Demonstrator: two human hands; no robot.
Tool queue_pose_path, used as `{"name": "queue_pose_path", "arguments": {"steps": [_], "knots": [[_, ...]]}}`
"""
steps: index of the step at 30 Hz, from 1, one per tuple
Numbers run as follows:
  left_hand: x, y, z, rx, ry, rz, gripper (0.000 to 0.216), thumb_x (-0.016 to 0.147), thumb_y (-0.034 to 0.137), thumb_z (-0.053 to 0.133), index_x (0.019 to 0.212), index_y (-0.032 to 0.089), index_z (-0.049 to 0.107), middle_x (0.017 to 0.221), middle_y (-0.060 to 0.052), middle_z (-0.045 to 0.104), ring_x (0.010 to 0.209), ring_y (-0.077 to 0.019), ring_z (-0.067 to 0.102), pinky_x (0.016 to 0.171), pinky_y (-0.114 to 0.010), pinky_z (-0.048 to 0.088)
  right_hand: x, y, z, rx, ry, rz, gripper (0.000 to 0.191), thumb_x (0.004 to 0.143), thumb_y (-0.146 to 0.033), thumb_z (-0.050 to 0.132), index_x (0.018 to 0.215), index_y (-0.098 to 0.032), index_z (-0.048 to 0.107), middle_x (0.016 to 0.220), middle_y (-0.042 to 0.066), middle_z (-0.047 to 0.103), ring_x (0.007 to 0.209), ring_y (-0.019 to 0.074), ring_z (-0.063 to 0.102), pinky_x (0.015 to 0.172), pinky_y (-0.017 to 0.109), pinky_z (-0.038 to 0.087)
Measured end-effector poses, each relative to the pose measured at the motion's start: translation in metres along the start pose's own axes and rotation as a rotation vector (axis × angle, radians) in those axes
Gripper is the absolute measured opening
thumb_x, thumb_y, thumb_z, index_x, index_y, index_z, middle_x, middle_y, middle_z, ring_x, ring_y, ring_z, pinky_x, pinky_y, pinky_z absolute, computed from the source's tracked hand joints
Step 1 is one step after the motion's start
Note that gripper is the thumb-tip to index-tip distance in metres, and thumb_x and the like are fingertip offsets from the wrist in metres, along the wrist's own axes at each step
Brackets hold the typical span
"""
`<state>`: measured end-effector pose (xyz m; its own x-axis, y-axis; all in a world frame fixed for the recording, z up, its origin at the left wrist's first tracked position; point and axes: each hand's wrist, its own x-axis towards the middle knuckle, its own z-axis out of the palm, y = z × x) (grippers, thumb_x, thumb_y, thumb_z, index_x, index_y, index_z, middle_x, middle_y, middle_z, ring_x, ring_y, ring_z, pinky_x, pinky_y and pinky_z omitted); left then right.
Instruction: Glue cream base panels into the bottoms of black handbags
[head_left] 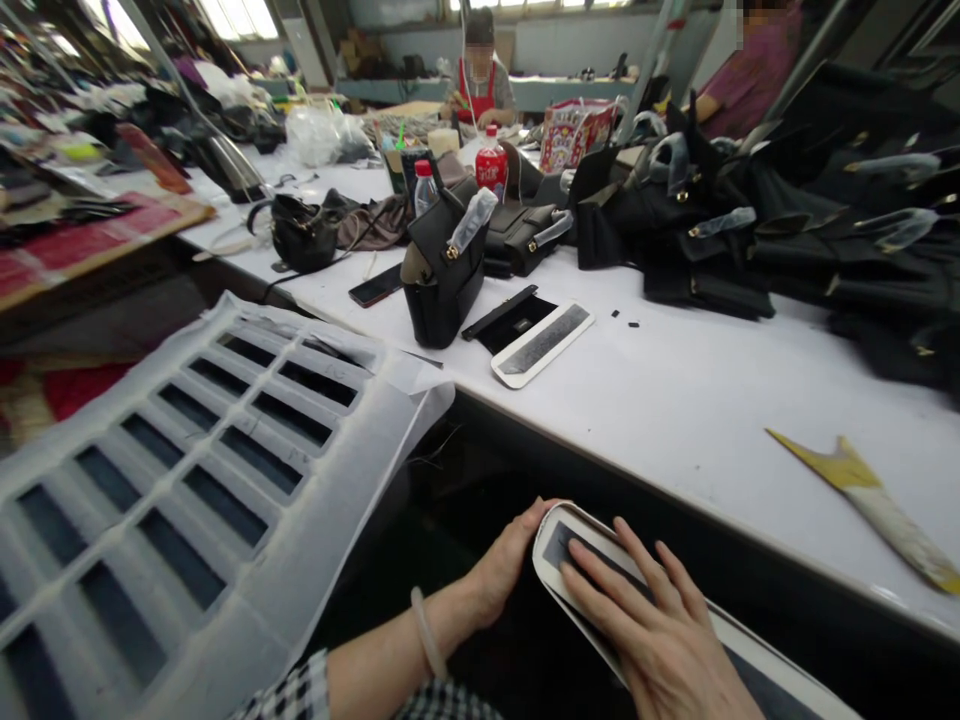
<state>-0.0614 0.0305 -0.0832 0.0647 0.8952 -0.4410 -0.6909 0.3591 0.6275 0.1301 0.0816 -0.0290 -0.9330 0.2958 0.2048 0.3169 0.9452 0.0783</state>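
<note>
A long, round-ended white panel [733, 632] with a dark strip along its middle is held low, at the near edge of the table. My left hand [504, 563] grips its far rounded end, with the fingers partly hidden behind the rim. Across the panel's upper face lies my right hand [660, 625], fingers spread and flat on the dark strip. On the table ahead, a similar white panel [542, 345] with a dark grey strip rests beside a black flap piece [501, 318]. An upright black handbag [444, 270] stands just behind them.
To the left is a white tray [247, 590] with several dark slots. A yellow-bladed tool [862, 480] lies at right on the white table [600, 420]. Black bags [712, 240] are heaped at back right. Bottles [491, 165], a phone [376, 285] and two people are farther back.
</note>
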Motion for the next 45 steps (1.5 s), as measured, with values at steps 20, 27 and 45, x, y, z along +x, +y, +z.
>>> {"name": "queue_pose_path", "arguments": {"steps": [20,27,45], "knots": [[-0.002,0.002,-0.012,0.059,-0.040,0.011,0.051,0.094,0.051,0.052,0.134,0.021,0.058,0.134,-0.008,0.062,0.128,-0.0282,0.052,0.114,-0.044,0.031,0.017,-0.018,0.013,0.233,0.196,0.289,0.037,0.093,-0.022,0.050,0.129,-0.022,0.056,0.129,-0.003,0.065,0.136,0.0266,0.041,0.110,0.046,0.023],[0.000,0.005,-0.014,0.029,-0.061,-0.027,0.047,0.096,0.046,0.051,0.133,0.019,0.059,0.134,-0.009,0.062,0.128,-0.0274,0.053,0.114,-0.043,0.032,0.020,-0.021,0.019,0.159,0.215,0.385,0.034,0.090,-0.035,0.059,0.124,-0.029,0.062,0.126,-0.007,0.066,0.132,0.0351,0.042,0.110,0.058,0.018],[-0.002,0.023,-0.014,0.141,-0.137,-0.061,0.048,0.097,0.042,0.051,0.137,0.016,0.054,0.137,-0.012,0.060,0.128,-0.0276,0.054,0.114,-0.044,0.032,0.023,-0.029,0.018,0.089,0.242,0.485,0.039,0.090,-0.039,0.057,0.127,-0.027,0.062,0.130,-0.010,0.063,0.131,0.0360,0.043,0.115,0.065,0.008]]}}
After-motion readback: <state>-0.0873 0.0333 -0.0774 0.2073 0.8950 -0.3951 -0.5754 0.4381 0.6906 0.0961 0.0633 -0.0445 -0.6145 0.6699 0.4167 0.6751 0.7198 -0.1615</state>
